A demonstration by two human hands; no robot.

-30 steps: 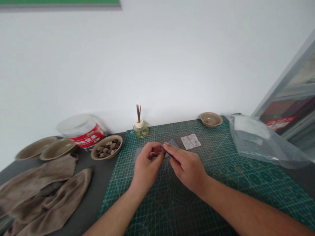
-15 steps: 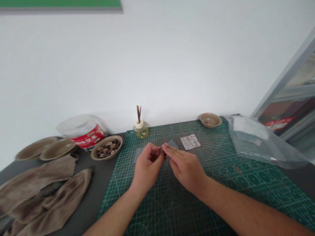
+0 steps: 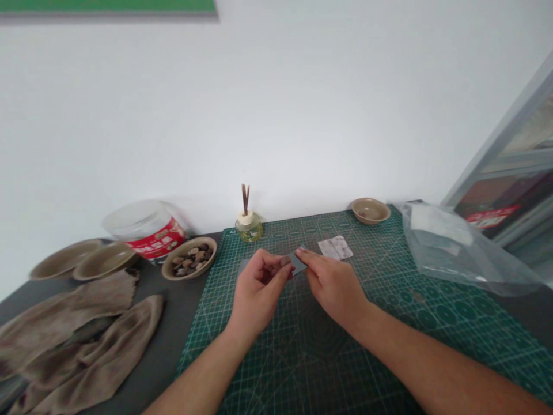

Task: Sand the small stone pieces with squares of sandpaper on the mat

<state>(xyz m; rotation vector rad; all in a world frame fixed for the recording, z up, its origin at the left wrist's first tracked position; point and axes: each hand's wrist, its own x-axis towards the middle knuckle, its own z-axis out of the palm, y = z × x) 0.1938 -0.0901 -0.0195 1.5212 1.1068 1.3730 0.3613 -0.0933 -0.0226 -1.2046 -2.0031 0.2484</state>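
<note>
Pinching a small brown piece [image 3: 285, 261] in closed fingertips, the left hand [image 3: 259, 288] presses it against the grey sheet [image 3: 298, 264], gripped edgewise by the right hand [image 3: 334, 282], mid-way between both above the cutting mat [image 3: 389, 300].

I see the left hand [image 3: 259, 291] pinching a small brown pebble-like piece [image 3: 285, 261] against a thin dark grey rectangular sheet [image 3: 299, 264]. The right hand [image 3: 334, 282] grips that sheet's edge above the green gridded cutting mat [image 3: 389, 323]. A tan bowl of stones [image 3: 190, 257] sits just beside the mat's left edge.
</note>
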